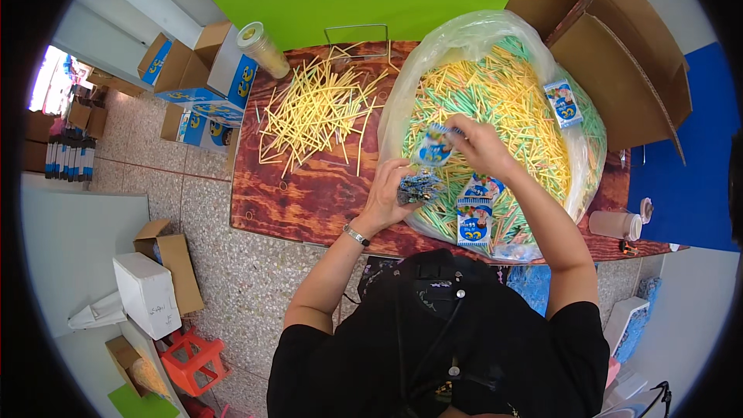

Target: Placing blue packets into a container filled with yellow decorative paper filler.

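A large clear plastic bag [398,108], its mouth wide, is full of thin yellow, green and orange sticks [495,81]. Over its near left part, my left hand [381,200] is closed around a bunch of small blue packets [419,188], seen edge on. Just above that bunch, my right hand [486,152] pinches one blue-and-white packet [435,146], slightly blurred. Several like packets lie loose on the sticks: an upright one [474,223] by the bag's near edge, another partly covered behind it, and one packet [563,104] on the right rim.
A loose heap of yellow sticks [321,112] covers the table's left part, with a lidded plastic cup [263,49] behind. Open cardboard boxes [619,70] stand at the back right. A pale bottle [615,224] lies at the right edge. Blue-printed cartons [205,81] stand left of the table.
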A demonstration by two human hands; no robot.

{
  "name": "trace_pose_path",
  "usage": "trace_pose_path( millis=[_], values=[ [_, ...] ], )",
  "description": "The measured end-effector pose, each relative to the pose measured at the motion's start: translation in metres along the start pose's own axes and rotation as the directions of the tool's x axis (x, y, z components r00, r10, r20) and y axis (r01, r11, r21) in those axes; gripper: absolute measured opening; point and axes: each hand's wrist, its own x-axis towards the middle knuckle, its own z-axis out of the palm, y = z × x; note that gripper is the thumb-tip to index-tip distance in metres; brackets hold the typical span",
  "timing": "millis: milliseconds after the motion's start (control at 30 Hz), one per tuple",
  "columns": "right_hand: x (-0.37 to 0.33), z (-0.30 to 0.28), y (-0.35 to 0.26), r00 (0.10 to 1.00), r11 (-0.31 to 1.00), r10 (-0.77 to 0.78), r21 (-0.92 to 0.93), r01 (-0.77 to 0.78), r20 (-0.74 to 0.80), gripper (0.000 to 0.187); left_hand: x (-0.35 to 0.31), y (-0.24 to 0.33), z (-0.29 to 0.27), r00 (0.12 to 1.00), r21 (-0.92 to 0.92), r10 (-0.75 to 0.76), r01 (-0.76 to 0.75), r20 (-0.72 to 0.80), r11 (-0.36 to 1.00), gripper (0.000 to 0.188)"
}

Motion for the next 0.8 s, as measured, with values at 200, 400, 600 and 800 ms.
trace_pose_path(
  millis=[200, 400, 600, 800],
  values=[
    [-0.008, 0.03, 0.01, 0.959, 0.947, -0.228, -0.193, 0.258, 0.168, 0.012, -0.002, -0.001, 0.007, 1.0, -0.019, -0.015, 0.015, -0.024, 1.0, 0.093],
    [-0.031, 0.024, -0.003, 0.914, 0.961, -0.235, 0.221, 0.166, 0.331, 0.053, -0.011, -0.006, 0.007, 0.993, -0.107, -0.109, 0.114, 0.052, 0.988, 0.113],
    [-0.056, 0.06, 0.006, 0.972, 0.974, -0.208, -0.073, 0.216, 0.106, 0.089, -0.012, -0.003, 0.014, 0.987, -0.197, -0.129, 0.145, 0.092, 0.97, 0.112],
    [-0.067, 0.064, 0.004, 0.964, 0.962, -0.242, -0.102, 0.253, 0.115, 0.101, -0.031, -0.006, 0.02, 0.994, -0.251, -0.099, 0.106, 0.039, 0.962, 0.121]
  ],
)
